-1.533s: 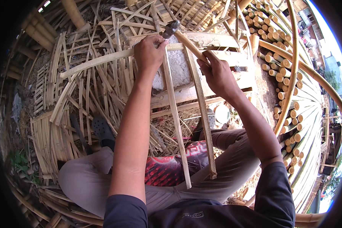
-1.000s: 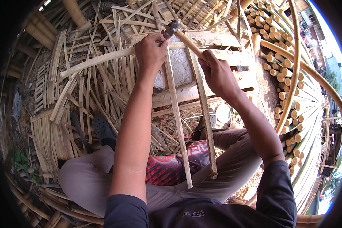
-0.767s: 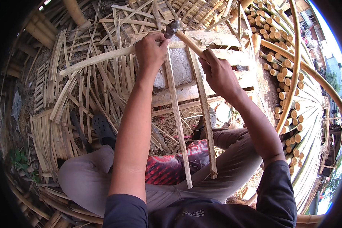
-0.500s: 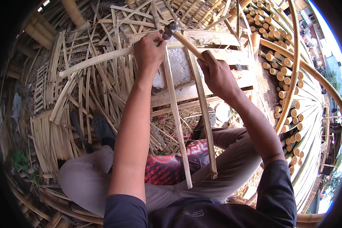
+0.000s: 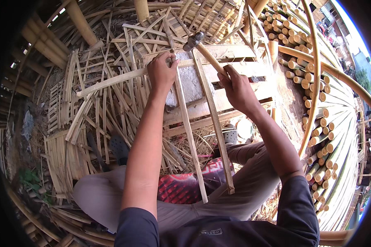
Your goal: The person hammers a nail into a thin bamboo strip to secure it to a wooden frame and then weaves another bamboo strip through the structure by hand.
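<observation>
My right hand (image 5: pixel 238 91) grips the wooden handle of a hammer (image 5: pixel 210 59), its dark metal head raised just beyond my left fingertips. My left hand (image 5: pixel 162 74) is closed in a pinch where a crosswise bamboo strip (image 5: pixel 113 81) meets a lengthwise strip (image 5: pixel 187 123). What the pinch holds is too small to make out. A second lengthwise strip (image 5: pixel 215 113) runs beside the first, and both reach back over my lap. Under the joint lies a pale, rough block (image 5: pixel 191 84), resting on wooden slats (image 5: pixel 228 95).
Loose bamboo strips (image 5: pixel 107 109) are heaped at the left. Cut bamboo poles (image 5: pixel 323 123) are stacked at the right, behind a curved bamboo pole (image 5: pixel 316 74). Upright bamboo posts (image 5: pixel 80 22) stand at the far left. My crossed legs (image 5: pixel 107 193) lie below the strips.
The view has shifted, so the scene sits lower and further right. The hammer head has moved a little away from my left fingertips. Both hands keep their grips.
</observation>
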Available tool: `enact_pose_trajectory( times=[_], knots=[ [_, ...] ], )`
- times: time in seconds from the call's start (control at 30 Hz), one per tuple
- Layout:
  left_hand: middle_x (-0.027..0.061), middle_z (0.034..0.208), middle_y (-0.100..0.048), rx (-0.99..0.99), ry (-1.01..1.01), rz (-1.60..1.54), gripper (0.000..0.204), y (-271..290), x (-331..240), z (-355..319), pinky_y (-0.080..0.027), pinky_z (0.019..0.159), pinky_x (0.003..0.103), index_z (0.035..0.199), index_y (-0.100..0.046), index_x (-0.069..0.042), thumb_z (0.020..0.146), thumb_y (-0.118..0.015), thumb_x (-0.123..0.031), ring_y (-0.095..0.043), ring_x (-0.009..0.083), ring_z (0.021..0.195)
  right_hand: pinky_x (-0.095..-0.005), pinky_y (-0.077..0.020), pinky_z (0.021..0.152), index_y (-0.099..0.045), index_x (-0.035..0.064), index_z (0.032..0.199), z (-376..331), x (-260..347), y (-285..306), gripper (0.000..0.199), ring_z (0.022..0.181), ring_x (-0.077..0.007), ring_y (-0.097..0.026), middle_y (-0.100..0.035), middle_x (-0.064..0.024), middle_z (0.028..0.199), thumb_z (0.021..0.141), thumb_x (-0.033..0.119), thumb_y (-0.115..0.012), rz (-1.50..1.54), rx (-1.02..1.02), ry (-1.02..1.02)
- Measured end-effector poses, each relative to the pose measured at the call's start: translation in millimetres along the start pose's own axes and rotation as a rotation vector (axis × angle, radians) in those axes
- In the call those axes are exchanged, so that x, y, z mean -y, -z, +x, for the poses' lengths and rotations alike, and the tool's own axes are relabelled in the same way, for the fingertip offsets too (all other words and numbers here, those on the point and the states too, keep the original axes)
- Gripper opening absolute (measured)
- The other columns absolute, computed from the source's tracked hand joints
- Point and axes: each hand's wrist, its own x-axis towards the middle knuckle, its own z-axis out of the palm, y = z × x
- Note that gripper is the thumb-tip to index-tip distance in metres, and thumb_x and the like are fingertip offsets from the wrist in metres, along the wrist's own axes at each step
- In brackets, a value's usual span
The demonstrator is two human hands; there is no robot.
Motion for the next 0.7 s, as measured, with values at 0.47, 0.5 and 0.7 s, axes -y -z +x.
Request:
enact_pose_trajectory(
  times=[0.47, 0.5, 0.7],
  knots=[
    [0.0193, 0.1, -0.071, 0.066, -0.111, 0.076, 0.027, 19, -16, -8, -0.051, 0.086, 0.043, 0.101, -0.071, -0.004, 0.081, -0.075, -0.023, -0.067, 0.0381, 0.097, -0.0504, -0.0484, 0.067, -0.056, -0.0045, 0.115, -1, -13, 12, 0.032, 0.075, -0.0462, -0.065, -0.065, -0.029, 0.079, 0.101, 0.024, -0.055, 0.025, -0.064, -0.021],
    [0.0189, 0.099, -0.071, 0.051, -0.123, 0.076, 0.027, 19, -16, -9, -0.051, 0.085, 0.043, 0.101, -0.071, -0.005, 0.08, -0.075, -0.022, -0.066, 0.0384, 0.095, -0.0504, -0.0484, 0.067, -0.056, -0.0044, 0.115, -1, -11, 13, 0.032, 0.075, -0.0461, -0.065, -0.065, -0.0289, 0.079, 0.101, 0.024, -0.055, 0.027, -0.058, -0.032],
    [0.017, 0.097, -0.072, 0.044, -0.173, 0.174, 0.029, 20, -13, -15, -0.05, 0.087, 0.043, 0.1, -0.072, -0.006, 0.078, -0.077, -0.024, -0.067, 0.0366, 0.094, -0.0503, -0.0485, 0.067, -0.055, -0.005, 0.115, 0, -14, 9, 0.033, 0.075, -0.0456, -0.065, -0.065, -0.0288, 0.078, 0.101, 0.025, -0.055, 0.012, -0.051, -0.023]
  ],
)
